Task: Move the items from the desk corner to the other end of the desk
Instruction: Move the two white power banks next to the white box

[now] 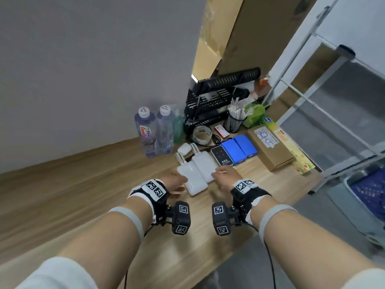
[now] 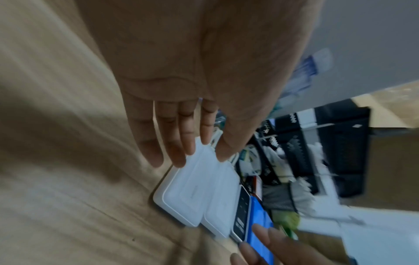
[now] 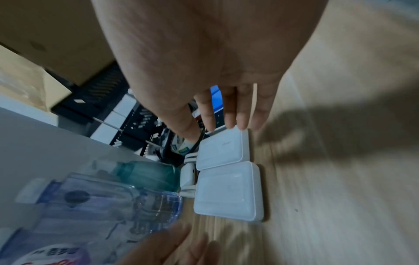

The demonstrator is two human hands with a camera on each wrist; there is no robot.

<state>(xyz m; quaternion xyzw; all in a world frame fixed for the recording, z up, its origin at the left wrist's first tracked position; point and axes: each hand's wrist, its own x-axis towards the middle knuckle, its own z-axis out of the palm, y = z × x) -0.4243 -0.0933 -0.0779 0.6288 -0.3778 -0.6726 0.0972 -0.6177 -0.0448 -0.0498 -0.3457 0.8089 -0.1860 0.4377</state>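
Two flat white rounded-rectangle power banks lie side by side, long edges touching, on the light wood-grain desk (image 1: pixel 83 195), at the near edge of the cluster in the desk corner. The left white power bank (image 1: pixel 192 178) sits a little nearer the person than the right white power bank (image 1: pixel 205 164), and each has a short white cable loop at its far end. The left hand (image 1: pixel 174 181) is at the outer long edge of the left bank with its fingers (image 2: pixel 172 143) straight and slightly spread, gripping nothing; the right hand (image 1: pixel 226 174) reaches to the near corner of the right bank with fingers (image 3: pixel 242 114) likewise extended and fingertips at its edge, whether touching or just short I cannot tell. Coming in from both flanks like this looks like a way to squeeze the pair together and lift them as one, though neither has left the desk.

Beyond them, in the same row, lie one black-faced card-sized device (image 1: pixel 221 156), then two blue rectangular packs (image 1: pixel 239 150) pressed together, then one brown cardboard box (image 1: pixel 269 147). Behind stand two clear plastic bottles (image 1: pixel 154 130) with white caps against the grey wall, one green bottle (image 1: pixel 178 130), one small white earbud case (image 1: pixel 184 148), one roll of tape (image 1: pixel 202 134), one small red-and-white box (image 1: pixel 221 131), one black mesh pen cup (image 1: pixel 233 122) and one black tiered metal rack (image 1: pixel 216 97); by my judgement nothing here has been carried across yet
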